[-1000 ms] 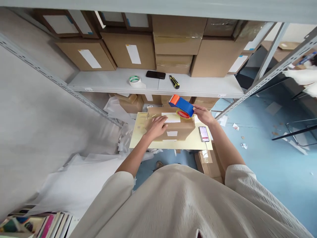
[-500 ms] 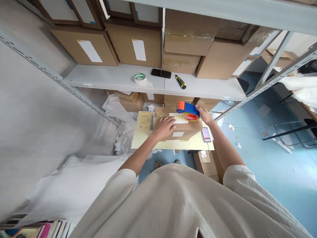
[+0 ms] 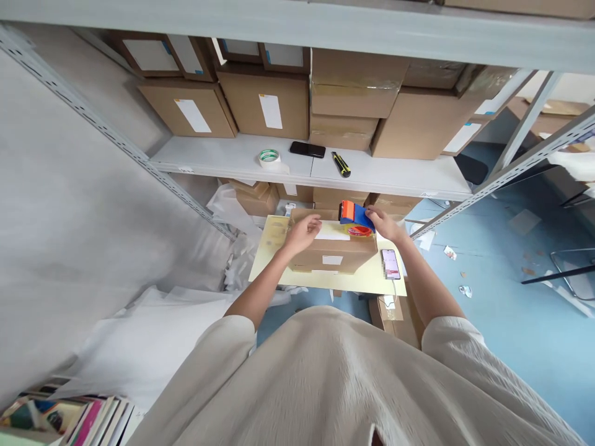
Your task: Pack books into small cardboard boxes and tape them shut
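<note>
Your pale-yellow, flat tabletop (image 3: 264, 263) lies mid-frame below a grey metal shelf (image 3: 223, 160); its front edge faces your shirt. On it, at centre, sits the brown cardboard box (image 3: 348, 250), with yellow margin showing left and in front. Your right hand (image 3: 383, 224) grips the blue-and-orange tape dispenser (image 3: 355, 214) over the box's right end; your left (image 3: 303, 233) is open, fingers loosely bent, at its left end, contact unclear. Blue floor (image 3: 493, 310) spreads across the right.
</note>
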Available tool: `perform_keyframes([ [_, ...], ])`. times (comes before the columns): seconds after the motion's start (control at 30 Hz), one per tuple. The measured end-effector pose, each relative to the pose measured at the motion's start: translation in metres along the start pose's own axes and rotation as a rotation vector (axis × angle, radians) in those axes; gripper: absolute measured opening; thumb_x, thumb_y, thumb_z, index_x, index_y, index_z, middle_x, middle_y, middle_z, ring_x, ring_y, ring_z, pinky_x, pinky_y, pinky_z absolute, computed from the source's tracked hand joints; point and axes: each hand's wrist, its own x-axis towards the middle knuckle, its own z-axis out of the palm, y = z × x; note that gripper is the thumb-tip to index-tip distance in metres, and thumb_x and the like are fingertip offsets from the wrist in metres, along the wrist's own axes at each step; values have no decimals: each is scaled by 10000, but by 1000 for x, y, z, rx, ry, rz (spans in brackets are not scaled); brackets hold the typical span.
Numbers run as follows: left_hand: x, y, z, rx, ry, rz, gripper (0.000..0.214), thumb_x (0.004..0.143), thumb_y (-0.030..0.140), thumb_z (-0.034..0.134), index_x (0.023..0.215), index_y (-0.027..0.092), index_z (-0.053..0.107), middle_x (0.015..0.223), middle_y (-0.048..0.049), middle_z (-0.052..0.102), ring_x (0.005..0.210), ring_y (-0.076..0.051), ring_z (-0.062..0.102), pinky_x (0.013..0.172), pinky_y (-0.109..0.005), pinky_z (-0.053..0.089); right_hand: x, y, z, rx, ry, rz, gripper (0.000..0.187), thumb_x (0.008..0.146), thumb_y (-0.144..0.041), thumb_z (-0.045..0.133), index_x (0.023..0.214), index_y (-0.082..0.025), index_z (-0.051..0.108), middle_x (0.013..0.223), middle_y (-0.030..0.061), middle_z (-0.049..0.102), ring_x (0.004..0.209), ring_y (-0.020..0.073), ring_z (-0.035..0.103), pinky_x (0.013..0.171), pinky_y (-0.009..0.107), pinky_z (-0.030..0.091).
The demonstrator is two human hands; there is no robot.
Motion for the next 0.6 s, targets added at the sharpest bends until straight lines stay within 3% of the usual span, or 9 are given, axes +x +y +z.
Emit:
perform_keyframes([
  [0.2,24,32,11,-347,150,-105,252,1069,413,721,1253,243,693,1093,-72,851,1006,-221,842,905,-356,649,-2,7,2,-2,-22,4,379,1062,-632,406,889,-297,449,832,2,537,867,244,536,837,364,490],
  [0.37,35,54,24,-370,193,-150,294,1002,382,836,1188,247,652,1016,-53,828,954,-223,831,846,-349,646,0,7,2,30,-41,-5,357,1074,-608,390,921,-294,464,866,6,567,877,242,550,858,363,487],
  [0.6,39,58,29,-341,192,-154,435,884,283,914,1191,256,607,828,25,743,795,-192,782,776,-335,624,2,10,0,25,-59,-27,490,1096,-726,390,924,-282,507,888,12,616,887,240,589,853,375,509],
])
